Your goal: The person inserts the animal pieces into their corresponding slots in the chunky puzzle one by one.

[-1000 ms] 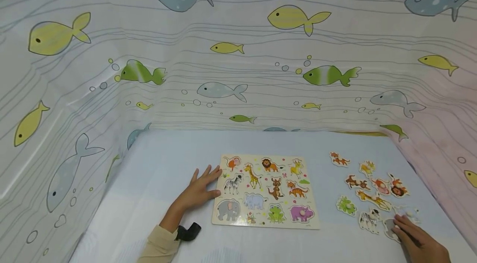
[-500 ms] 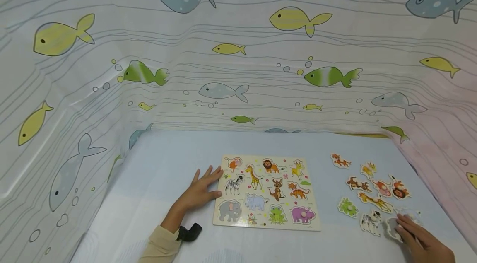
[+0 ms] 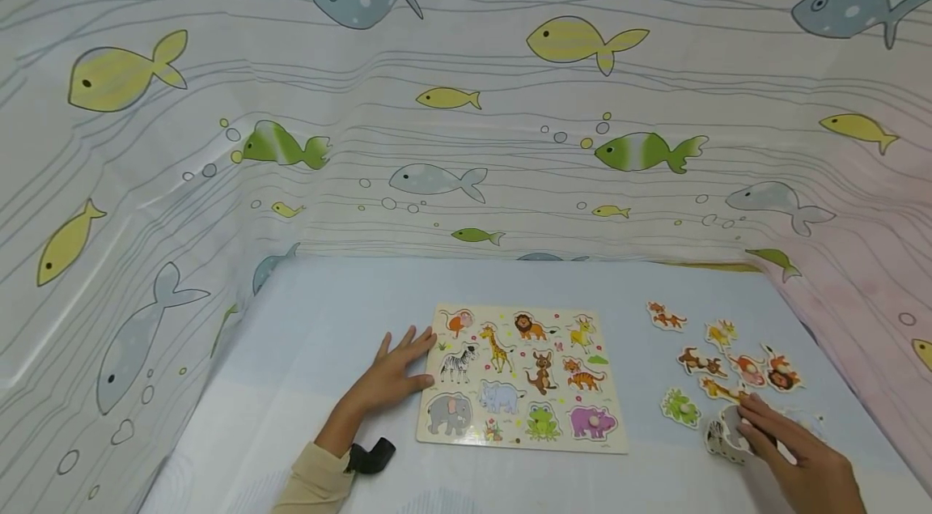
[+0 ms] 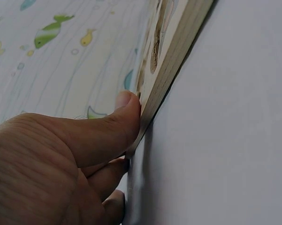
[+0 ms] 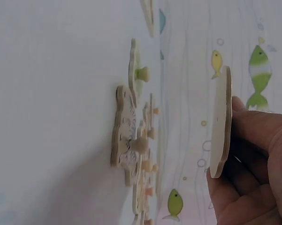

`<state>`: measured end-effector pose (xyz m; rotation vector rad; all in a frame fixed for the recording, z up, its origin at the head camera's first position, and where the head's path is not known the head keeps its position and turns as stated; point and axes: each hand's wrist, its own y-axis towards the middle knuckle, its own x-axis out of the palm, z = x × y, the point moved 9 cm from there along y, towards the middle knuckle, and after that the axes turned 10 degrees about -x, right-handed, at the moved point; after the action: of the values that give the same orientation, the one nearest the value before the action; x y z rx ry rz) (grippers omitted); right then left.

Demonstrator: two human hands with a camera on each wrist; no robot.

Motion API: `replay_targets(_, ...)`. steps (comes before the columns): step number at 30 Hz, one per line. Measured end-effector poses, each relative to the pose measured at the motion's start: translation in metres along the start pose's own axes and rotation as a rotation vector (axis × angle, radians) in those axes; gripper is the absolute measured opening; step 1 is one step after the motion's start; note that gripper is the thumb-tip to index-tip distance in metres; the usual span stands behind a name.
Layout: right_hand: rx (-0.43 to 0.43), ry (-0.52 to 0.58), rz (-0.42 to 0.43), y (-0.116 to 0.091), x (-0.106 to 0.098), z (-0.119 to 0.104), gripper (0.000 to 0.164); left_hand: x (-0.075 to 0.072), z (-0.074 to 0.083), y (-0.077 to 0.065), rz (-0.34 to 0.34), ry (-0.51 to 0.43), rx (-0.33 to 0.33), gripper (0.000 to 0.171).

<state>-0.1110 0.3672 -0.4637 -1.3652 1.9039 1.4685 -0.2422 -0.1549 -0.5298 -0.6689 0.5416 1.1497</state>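
Note:
My left hand point(image 3: 393, 376) lies at the left edge of a wooden animal peg puzzle board point(image 3: 486, 312), fingers spread. In the left wrist view the thumb point(image 4: 124, 105) touches the board's side. My right hand point(image 3: 801, 449) pinches the grey elephant puzzle piece point(image 3: 734, 419), whose plain back point(image 5: 219, 131) shows in the right wrist view, raised off the table. It overlaps the zebra piece point(image 3: 716, 441) in the head view. Close by lie the frog piece point(image 3: 680, 407) and giraffe piece point(image 3: 716, 389). On the board, the purple hippo piece point(image 3: 593, 422) sits with its knob up.
More knobbed pieces lie to the right: a tiger point(image 3: 666, 316), a yellow horned animal point(image 3: 721, 333), a kangaroo point(image 3: 701, 363), a monkey point(image 3: 744, 368) and a lion point(image 3: 783, 378). A pale piece point(image 3: 808, 418) is partly behind the right hand. Fish-print sheeting point(image 3: 510, 150) walls the table.
My right hand has lifted the elephant piece from the table and carried it left, over the zebra piece. The left hand and the board stay in place.

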Motion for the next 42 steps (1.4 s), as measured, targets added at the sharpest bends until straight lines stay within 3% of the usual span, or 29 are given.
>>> replay_targets(5, -0.11, 0.046, -0.001, 0.014, 0.005, -0.022, 0.034, -0.001, -0.001, 0.0, 0.009, -0.006, -0.014, 0.073)
replay_targets(13, -0.1, 0.081, -0.084, 0.028, 0.023, -0.044, 0.029, -0.001, -0.001, -0.002, 0.016, -0.017, -0.021, 0.072)
replay_targets(22, -0.216, 0.135, -0.045, 0.038, 0.035, -0.067, 0.036, 0.0, -0.002, -0.001, 0.012, -0.014, -0.02, 0.073)
replay_targets(42, -0.238, 0.208, -0.038, 0.044, 0.053, -0.088, 0.031, 0.0, 0.0, 0.0, 0.006, -0.001, -0.004, 0.073)
